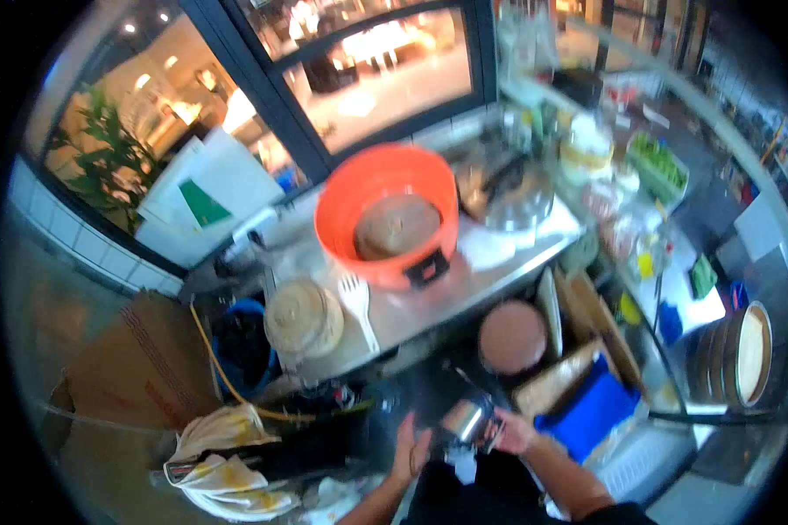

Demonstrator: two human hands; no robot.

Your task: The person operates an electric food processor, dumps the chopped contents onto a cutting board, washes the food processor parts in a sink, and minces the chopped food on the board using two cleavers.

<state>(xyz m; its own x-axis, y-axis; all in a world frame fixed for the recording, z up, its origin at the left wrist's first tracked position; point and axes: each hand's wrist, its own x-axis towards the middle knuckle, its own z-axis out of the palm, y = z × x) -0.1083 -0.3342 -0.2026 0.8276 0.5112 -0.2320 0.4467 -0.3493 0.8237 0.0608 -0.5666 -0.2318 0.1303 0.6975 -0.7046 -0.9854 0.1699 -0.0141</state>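
Low in the view, my right hand [514, 432] is wrapped round the side of a shiny metal container [466, 422]. Its contents cannot be made out. To the left of the container, my left hand [411, 448] is held up with its fingers apart and nothing in it. Beyond my hands, an orange tub [331, 206] with something brown inside stands on a steel counter [416, 319]. A white slotted spatula [359, 311] and a round lidded container [302, 317] lie beside the tub.
A round brown lid [512, 337] and a blue packet [589, 411] are right of my hands. A stained cloth [228, 468] hangs at lower left, near a cardboard box [140, 367]. A wooden barrel-like bucket [734, 357] stands far right, below green vegetables [658, 166] in a tray.
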